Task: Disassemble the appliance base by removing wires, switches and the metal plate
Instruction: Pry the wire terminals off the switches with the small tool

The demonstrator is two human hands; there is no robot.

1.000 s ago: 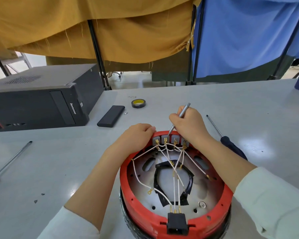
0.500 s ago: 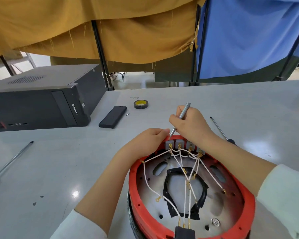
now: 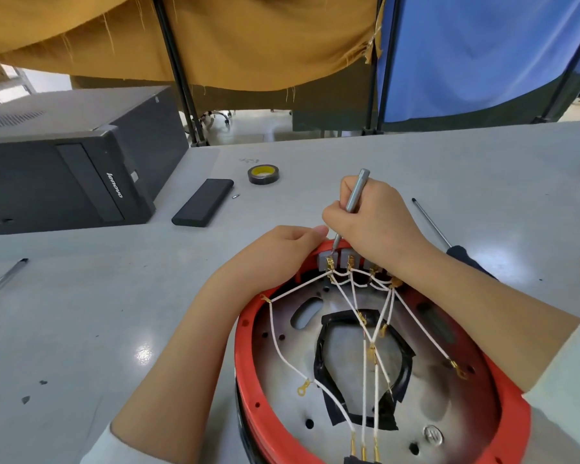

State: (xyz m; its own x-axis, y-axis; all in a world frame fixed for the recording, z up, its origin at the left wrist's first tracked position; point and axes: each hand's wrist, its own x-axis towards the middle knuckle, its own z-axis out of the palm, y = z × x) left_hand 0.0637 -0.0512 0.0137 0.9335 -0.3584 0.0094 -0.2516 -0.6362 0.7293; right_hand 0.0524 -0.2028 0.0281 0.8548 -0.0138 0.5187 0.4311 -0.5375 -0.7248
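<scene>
The round red appliance base (image 3: 245, 333) lies open side up at the front of the table. Inside it sits a metal plate (image 3: 426, 390) with a black-taped centre opening. White wires (image 3: 282, 349) with brass terminals run from a row of grey switches (image 3: 327, 261) on the far rim to a black connector at the near edge. My left hand (image 3: 275, 256) grips the far rim beside the switches. My right hand (image 3: 379, 222) holds a slim grey screwdriver (image 3: 355, 192) like a pen, its tip down at the leftmost switch terminal.
A black computer case (image 3: 64, 165) stands at the left, with a black slab (image 3: 203, 202) and a tape roll (image 3: 263, 174) beside it. A long screwdriver (image 3: 432, 226) lies right of my right hand, another (image 3: 4, 281) at the left edge. A small screw (image 3: 235, 196) lies loose.
The view has moved closer and the base now sits lower right in the frame. The screwdriver stands more upright, its tip still at the leftmost switch. Both hands keep their hold.
</scene>
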